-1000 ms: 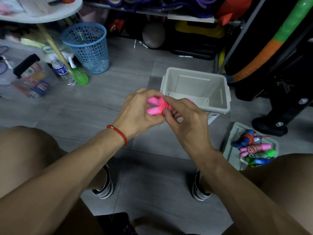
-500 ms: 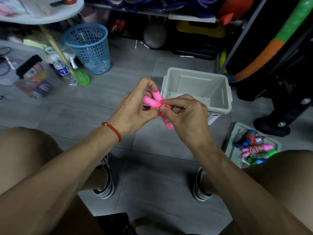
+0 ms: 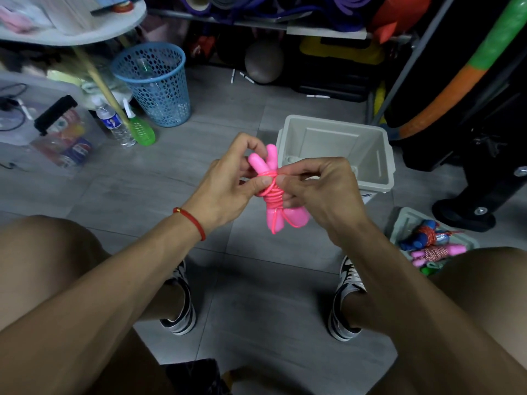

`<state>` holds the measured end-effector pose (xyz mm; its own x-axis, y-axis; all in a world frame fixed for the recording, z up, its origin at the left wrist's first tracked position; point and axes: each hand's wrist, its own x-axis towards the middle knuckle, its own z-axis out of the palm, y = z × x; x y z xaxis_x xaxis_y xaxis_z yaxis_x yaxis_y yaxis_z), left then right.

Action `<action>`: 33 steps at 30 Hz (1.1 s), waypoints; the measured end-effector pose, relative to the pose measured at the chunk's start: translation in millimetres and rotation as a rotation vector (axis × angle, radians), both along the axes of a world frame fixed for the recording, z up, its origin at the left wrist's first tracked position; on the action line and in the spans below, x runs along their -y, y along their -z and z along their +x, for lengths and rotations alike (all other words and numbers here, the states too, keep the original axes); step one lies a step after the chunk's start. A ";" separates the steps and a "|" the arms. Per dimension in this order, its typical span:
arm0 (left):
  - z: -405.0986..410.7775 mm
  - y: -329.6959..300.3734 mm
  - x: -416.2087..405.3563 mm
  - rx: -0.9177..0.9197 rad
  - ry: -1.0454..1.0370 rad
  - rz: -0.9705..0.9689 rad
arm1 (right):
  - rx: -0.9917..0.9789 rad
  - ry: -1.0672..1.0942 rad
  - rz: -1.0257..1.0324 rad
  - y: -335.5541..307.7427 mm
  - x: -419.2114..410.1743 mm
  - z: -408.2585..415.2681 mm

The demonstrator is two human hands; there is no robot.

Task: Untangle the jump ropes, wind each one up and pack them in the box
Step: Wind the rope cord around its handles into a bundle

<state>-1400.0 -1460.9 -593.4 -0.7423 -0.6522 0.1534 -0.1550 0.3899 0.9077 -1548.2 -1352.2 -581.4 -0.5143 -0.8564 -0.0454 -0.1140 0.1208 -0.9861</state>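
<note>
I hold a pink jump rope (image 3: 274,205) upright in front of me, its cord wound around the two pink handles. My left hand (image 3: 231,181) pinches the bundle from the left with thumb and fingers. My right hand (image 3: 319,186) grips the wound cord from the right, fingertips meeting the left thumb. Behind the hands the grey plastic box (image 3: 379,155) stands open on the floor. At the right, a grey lid (image 3: 399,223) lies on the floor carrying wound ropes: a blue-handled one (image 3: 425,238) and a pink-handled one (image 3: 436,252), partly hidden by my right knee.
A blue mesh bin (image 3: 156,84), a water bottle (image 3: 112,124) and a green spray bottle (image 3: 141,132) stand at the back left by a white table. Shelves of sports gear and a dark stand foot (image 3: 467,215) crowd the back and right. My feet rest on grey tiles.
The bundle has turned from lying sideways to standing upright, handle ends now up and down. Both hands have shifted their grip around the wound cord and stayed in front of the box.
</note>
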 end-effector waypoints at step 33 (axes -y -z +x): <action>4.7 -12.7 -5.7 0.057 0.246 0.149 | 0.033 -0.123 -0.100 14.7 2.1 3.4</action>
